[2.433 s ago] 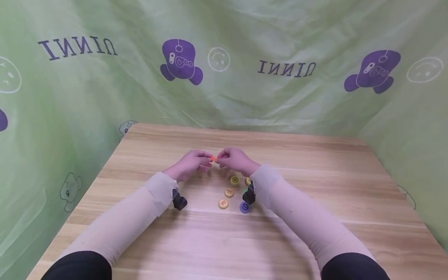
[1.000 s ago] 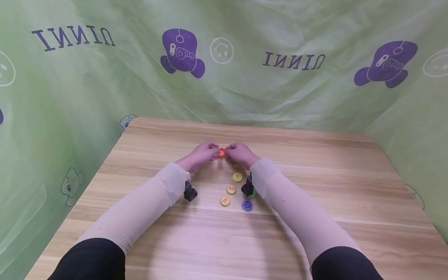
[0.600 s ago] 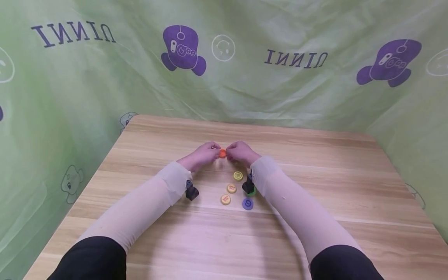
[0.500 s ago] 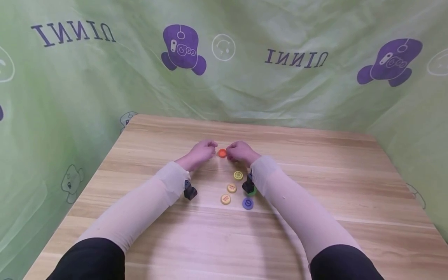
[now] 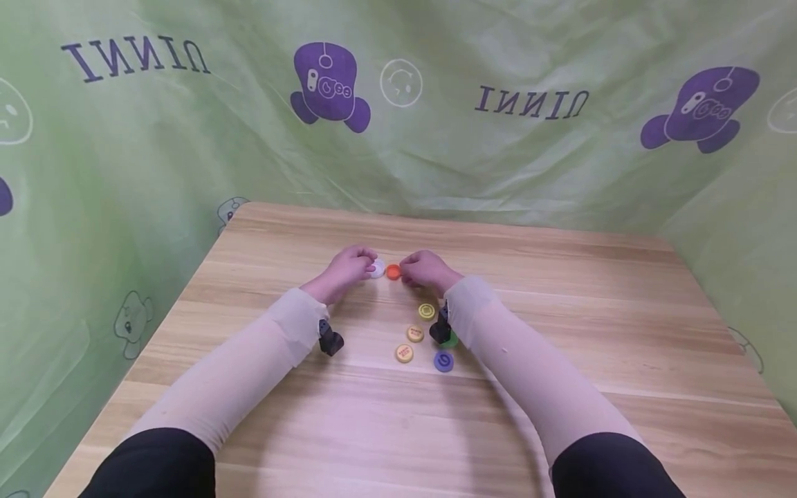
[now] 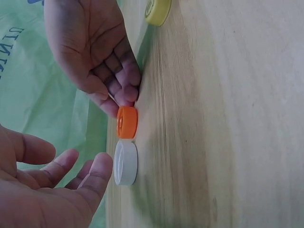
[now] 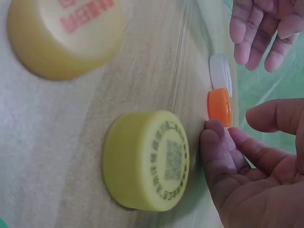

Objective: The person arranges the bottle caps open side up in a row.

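Head view is shot from above, forward and down, tabletop (image 5: 623, 332) and green cloth (image 5: 448, 173) taken in. Wrist views are shot low, close, rolled sideways: left aimed past left hand (image 6: 52, 192) toward right hand (image 6: 99, 57), right set near yellow cap (image 7: 142, 161). Orange cap (image 7: 219, 108) and white cap (image 6: 127, 164) are shared by both.

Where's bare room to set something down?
The table is bare right of the right sleeve and between it and the left sleeve, nearer than the blue cap. Crowded: between left hand and right hand, at orange cap and white cap, and around green cap.
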`<state>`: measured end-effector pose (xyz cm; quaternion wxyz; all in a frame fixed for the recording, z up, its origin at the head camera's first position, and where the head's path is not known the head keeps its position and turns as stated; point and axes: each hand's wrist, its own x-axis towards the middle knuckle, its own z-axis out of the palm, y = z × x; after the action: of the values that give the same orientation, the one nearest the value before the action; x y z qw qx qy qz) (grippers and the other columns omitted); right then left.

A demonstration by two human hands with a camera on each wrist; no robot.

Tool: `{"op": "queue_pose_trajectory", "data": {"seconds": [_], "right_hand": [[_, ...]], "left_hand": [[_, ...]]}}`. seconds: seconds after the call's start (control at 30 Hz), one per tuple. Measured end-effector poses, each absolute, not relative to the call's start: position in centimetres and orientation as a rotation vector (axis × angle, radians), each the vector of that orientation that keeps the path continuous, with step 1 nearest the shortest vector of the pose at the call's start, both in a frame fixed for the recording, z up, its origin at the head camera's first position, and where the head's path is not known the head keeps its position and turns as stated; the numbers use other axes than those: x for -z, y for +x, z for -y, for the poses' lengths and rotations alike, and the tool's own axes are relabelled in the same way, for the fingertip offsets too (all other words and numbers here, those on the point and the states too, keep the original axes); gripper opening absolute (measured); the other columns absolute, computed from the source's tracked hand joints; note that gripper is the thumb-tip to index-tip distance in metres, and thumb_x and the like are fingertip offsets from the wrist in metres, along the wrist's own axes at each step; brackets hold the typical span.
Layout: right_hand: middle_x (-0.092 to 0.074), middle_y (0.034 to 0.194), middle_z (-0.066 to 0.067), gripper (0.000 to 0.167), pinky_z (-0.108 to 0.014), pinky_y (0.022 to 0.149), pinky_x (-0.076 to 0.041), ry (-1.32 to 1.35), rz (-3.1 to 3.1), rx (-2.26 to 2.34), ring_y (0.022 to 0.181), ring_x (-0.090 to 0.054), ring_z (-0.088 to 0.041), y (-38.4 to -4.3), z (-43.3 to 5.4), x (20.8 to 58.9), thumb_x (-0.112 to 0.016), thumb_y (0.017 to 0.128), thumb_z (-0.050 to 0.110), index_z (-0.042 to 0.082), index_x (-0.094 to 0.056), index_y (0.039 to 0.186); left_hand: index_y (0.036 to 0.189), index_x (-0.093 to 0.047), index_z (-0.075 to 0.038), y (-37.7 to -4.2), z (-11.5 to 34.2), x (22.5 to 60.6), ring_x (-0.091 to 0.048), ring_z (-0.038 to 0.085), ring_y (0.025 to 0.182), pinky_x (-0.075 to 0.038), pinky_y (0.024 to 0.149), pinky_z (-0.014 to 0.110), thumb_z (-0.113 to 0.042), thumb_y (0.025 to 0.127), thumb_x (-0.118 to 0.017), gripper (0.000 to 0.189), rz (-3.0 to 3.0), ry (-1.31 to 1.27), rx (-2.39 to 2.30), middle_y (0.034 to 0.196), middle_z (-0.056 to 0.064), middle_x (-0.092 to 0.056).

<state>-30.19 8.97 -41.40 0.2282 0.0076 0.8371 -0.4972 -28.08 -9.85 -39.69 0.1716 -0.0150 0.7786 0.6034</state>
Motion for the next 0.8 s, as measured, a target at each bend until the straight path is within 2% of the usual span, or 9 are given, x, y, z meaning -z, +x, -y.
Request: {"op": "queue_pose_trajectory", "data": {"seconds": [0.13, 0.27, 0.4, 0.5, 0.57, 0.67, 0.8], "right_hand": [[-0.068, 0.116, -0.020, 0.037, -0.033, 0.090, -0.056, -0.002, -2.319, 1.372, 0.098, -0.064, -0.025, -30.0, -9.4, 41.5, -0.056, 0.102, 0.007, -0.008, -0.059, 0.136], [-0.066, 0.124, -0.022, 0.041, -0.036, 0.097, -0.055, -0.064, -2.364, 1.338, 0.107, -0.066, -0.030, -29.5, -10.4, 41.0, -0.057, 0.098, 0.004, -0.009, -0.058, 0.137], [-0.066, 0.125, -0.022, 0.040, -0.041, 0.105, -0.050, -0.185, -2.416, 1.245, 0.115, -0.063, -0.032, -28.6, -11.9, 40.0, -0.059, 0.096, 0.005, -0.009, -0.060, 0.134], [-0.068, 0.121, -0.021, 0.039, -0.042, 0.105, -0.049, -0.279, -2.444, 1.142, 0.114, -0.062, -0.031, -27.8, -13.1, 39.3, -0.061, 0.095, 0.007, -0.008, -0.062, 0.131], [-0.070, 0.116, -0.018, 0.038, -0.041, 0.101, -0.051, -0.331, -2.453, 1.066, 0.107, -0.064, -0.029, -27.3, -13.6, 38.9, -0.061, 0.095, 0.009, -0.008, -0.063, 0.129], [-0.071, 0.106, -0.014, 0.038, -0.037, 0.086, -0.056, -0.368, -2.452, 0.946, 0.090, -0.065, -0.024, -26.6, -14.1, 38.8, -0.062, 0.093, 0.009, -0.006, -0.064, 0.128], [-0.071, 0.095, -0.009, 0.036, -0.031, 0.069, -0.055, -0.397, -2.471, 0.777, 0.073, -0.063, -0.020, -25.8, -14.2, 39.1, -0.065, 0.092, 0.009, -0.004, -0.066, 0.126]], "left_hand": [[0.136, -0.050, 0.014, -27.9, 9.5, 40.0, -0.054, 0.038, 0.127, -0.048, 0.109, 0.040, 0.001, 0.104, -0.041, 0.035, -2.213, -0.002, -1.698, 0.138, 0.028, -0.053], [0.133, -0.053, 0.011, -27.3, 9.0, 40.4, -0.059, 0.036, 0.117, -0.053, 0.100, 0.041, -0.001, 0.103, -0.049, 0.033, -2.292, 0.126, -1.580, 0.130, 0.025, -0.058], [0.129, -0.057, 0.009, -26.6, 8.1, 40.7, -0.063, 0.031, 0.102, -0.056, 0.088, 0.037, -0.003, 0.100, -0.057, 0.032, -2.363, 0.279, -1.436, 0.118, 0.021, -0.063], [0.127, -0.058, 0.010, -26.2, 7.2, 40.8, -0.064, 0.028, 0.097, -0.056, 0.086, 0.034, -0.003, 0.096, -0.061, 0.034, -2.361, 0.380, -1.352, 0.113, 0.019, -0.064], [0.127, -0.058, 0.010, -25.9, 6.6, 40.8, -0.064, 0.028, 0.098, -0.056, 0.088, 0.034, -0.002, 0.094, -0.063, 0.036, -2.353, 0.426, -1.308, 0.112, 0.019, -0.065], [0.125, -0.060, 0.010, -25.7, 5.9, 40.9, -0.064, 0.028, 0.101, -0.056, 0.091, 0.035, -0.002, 0.091, -0.067, 0.037, -2.359, 0.455, -1.251, 0.112, 0.018, -0.066], [0.125, -0.060, 0.010, -25.4, 5.2, 41.3, -0.065, 0.028, 0.100, -0.057, 0.089, 0.034, 0.000, 0.090, -0.069, 0.038, -2.352, 0.462, -1.221, 0.110, 0.018, -0.067]]}}
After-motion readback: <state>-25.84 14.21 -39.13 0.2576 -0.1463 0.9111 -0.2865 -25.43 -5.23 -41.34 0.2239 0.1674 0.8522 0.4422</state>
